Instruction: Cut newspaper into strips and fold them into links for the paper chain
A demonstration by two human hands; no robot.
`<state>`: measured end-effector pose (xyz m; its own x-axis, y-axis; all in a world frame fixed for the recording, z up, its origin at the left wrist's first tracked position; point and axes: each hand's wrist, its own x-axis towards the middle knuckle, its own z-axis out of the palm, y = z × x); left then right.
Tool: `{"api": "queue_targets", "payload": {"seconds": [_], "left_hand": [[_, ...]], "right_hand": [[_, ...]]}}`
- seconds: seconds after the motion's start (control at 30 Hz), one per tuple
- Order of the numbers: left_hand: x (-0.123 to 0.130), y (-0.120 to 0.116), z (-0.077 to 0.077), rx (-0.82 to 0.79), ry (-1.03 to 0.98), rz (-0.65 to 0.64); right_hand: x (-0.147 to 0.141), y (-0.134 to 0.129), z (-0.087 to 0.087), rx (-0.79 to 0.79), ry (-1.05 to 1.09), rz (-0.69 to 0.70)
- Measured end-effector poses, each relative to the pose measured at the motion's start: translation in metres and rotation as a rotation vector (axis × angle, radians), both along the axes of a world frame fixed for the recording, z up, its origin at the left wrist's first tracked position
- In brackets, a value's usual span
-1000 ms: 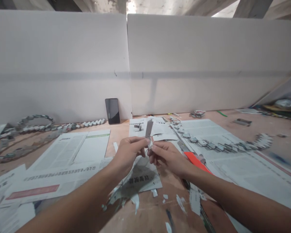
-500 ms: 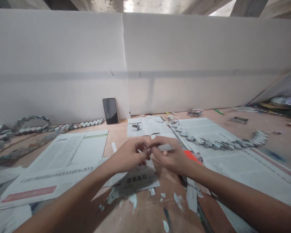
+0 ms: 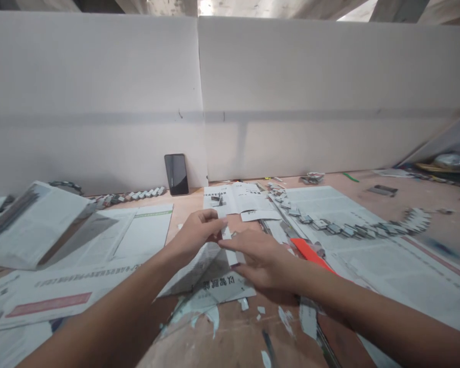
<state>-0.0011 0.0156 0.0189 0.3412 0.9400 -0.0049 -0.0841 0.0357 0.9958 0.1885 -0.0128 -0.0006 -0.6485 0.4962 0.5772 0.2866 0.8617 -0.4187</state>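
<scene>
- Bridging the gap between your two hands, a narrow white paper strip (image 3: 231,256) sits at the middle of the view, over the printed sheet (image 3: 224,292); whether it touches that sheet is hard to tell.
- Its long axis runs away from you, the far end leaning slightly left, so it lies to the right of your left fingertips and to the left of your right palm.
- Your left hand (image 3: 199,232) is nearer the far end and seems to pinch it between thumb and finger.
- Your right hand (image 3: 262,257) is nearer the close end: one finger crosses the strip and the thumb comes beside its lower tip. You cannot tell whether those fingers grip or merely rest.
- Your fingers hide the far tip and part of the middle, and blur hides any crease.
- Just beyond your right wrist lies a red-orange object (image 3: 310,253), its near part covered by your forearm.
- Farther right, a folded-paper chain (image 3: 352,232) curves across newspaper (image 3: 368,266).
- At far left, a tilted sheet (image 3: 38,225) covers part of another chain (image 3: 138,196); the frame cuts off that side.
</scene>
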Motion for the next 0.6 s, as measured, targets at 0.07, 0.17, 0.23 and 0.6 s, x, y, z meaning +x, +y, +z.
{"api": "queue_targets", "payload": {"seconds": [0.07, 0.17, 0.23, 0.6], "left_hand": [[0.002, 0.001, -0.007, -0.009, 0.026, -0.008], [0.004, 0.001, -0.015, -0.031, 0.012, -0.007], [0.005, 0.000, -0.017, -0.045, -0.007, 0.000], [0.007, -0.007, -0.001, 0.040, 0.030, 0.040]], "right_hand": [[0.001, 0.005, -0.005, 0.077, 0.071, -0.025], [0.001, 0.009, -0.009, 0.120, 0.124, -0.029], [0.001, 0.010, -0.009, 0.117, 0.106, -0.028], [-0.002, 0.005, -0.004, -0.004, 0.253, -0.051]]}}
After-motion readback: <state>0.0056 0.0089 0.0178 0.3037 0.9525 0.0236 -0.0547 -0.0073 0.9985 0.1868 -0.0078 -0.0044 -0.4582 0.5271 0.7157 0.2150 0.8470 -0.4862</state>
